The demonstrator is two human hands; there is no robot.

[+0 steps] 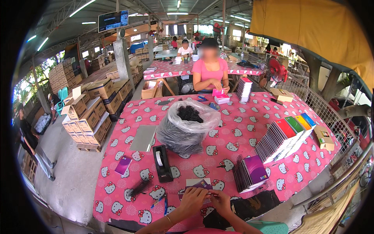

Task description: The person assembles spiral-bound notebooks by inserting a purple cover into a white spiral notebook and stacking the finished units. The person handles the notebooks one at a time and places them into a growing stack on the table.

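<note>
My left hand point(191, 201) and my right hand point(220, 201) meet at the near edge of the pink patterned table point(237, 132). Both pinch a small purple notebook point(199, 185) lying flat, at its black spiral binding. A black tape dispenser point(161, 163) stands just beyond my left hand. A stack of purple spiral notebooks point(250, 171) leans to the right of my right hand. Loose black spiral coils point(139, 188) lie to the left.
A clear bag of black coils point(187, 124) fills the table's middle. A fanned row of coloured notebooks point(286, 137) lies at right, small cardboard boxes point(324, 137) beyond. A person in pink point(210, 72) works opposite. Stacked cartons point(87, 117) stand left of the table.
</note>
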